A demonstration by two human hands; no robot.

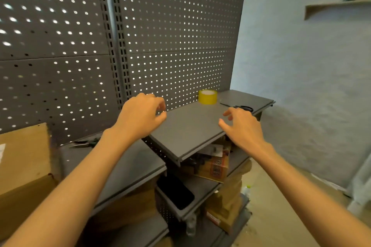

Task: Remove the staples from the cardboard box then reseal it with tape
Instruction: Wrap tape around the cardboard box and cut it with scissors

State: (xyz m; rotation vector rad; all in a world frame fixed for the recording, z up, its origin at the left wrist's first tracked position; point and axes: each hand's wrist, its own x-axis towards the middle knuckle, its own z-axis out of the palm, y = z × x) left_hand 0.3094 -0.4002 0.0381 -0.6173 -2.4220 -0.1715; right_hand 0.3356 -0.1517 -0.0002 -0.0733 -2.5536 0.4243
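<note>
- While it sits at the far left, well left of the left hand (140, 114), the cardboard box (24, 166) rests on the lower grey shelf (128, 168); a white label on its face is cut off by the frame edge, and its print is too blurred to read.
- The roll of yellow tape (207, 96) stands on the upper shelf (192, 126), beyond and between both hands, just against the pegboard (176, 46).
- Black-handled scissors (241, 107) lie just beyond the right hand (244, 128), near its fingertips.
- The left hand hovers with fingers loosely curled, holding nothing; the right hand is spread, palm down, over the shelf's right edge, also empty.
- A tool with a dark handle (84, 143) lies on the lower shelf, left of the left forearm.
- Below the right hand, a printed carton (215, 168) carries red lettering, unreadable.
- A dark tray (176, 192) sits on a lower shelf beneath the hands.
- To the right, a pale blue wall (311, 86) bears a small wooden ledge (337, 5).
</note>
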